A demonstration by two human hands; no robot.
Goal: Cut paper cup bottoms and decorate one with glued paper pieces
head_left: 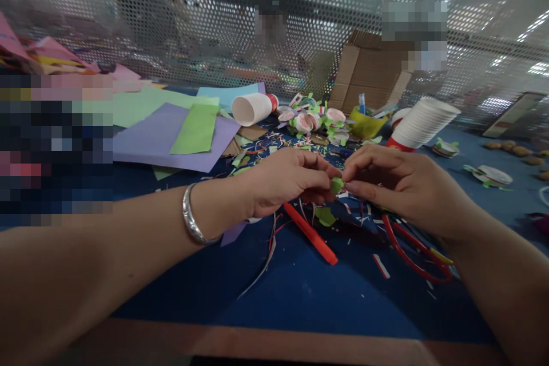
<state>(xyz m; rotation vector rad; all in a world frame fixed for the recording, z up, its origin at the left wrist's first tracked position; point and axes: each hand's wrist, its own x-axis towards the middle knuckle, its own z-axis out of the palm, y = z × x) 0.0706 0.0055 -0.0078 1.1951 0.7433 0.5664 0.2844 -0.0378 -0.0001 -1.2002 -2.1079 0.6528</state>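
Observation:
My left hand (pixel 283 180) and my right hand (pixel 398 183) meet above the middle of the blue table (pixel 300 291). Both pinch one small green paper piece (pixel 337 185) between their fingertips. A silver bangle (pixel 193 216) circles my left wrist. Under the hands lie a red pen (pixel 311 234), another green paper scrap (pixel 326 216) and red-handled scissors (pixel 412 254), partly hidden by my right hand. Thin paper strips and clippings are scattered around them.
Purple (pixel 163 140) and green paper sheets (pixel 197 128) lie at the left. A paper cup (pixel 253 108) lies on its side; a stack of cups (pixel 422 123) leans at the right. Finished paper flowers (pixel 315 120) cluster behind, with a cardboard box (pixel 369 77) and mesh screen (pixel 171 11) beyond.

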